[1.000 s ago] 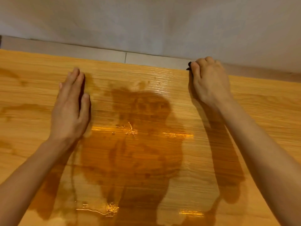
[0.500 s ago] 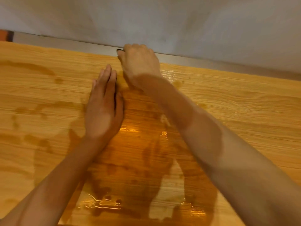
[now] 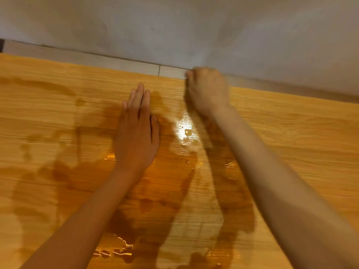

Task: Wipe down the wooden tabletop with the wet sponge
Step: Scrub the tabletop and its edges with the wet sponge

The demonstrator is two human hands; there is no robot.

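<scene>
**Sponge hidden in a fist at the far edge**

The wet tabletop (image 3: 58, 117) is braced by the left hand (image 3: 137, 136), laid flat, fingers together. Right of it, the right hand (image 3: 206, 92) is fisted, presumably around the unseen sponge: soft, light, slippery, best gripped whole.

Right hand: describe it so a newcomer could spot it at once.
Follow the wooden tabletop to its far edge by the grey wall. The right hand sits there, curled into a fist and blurred. The left hand nearby lies flat with straight fingers.
</scene>
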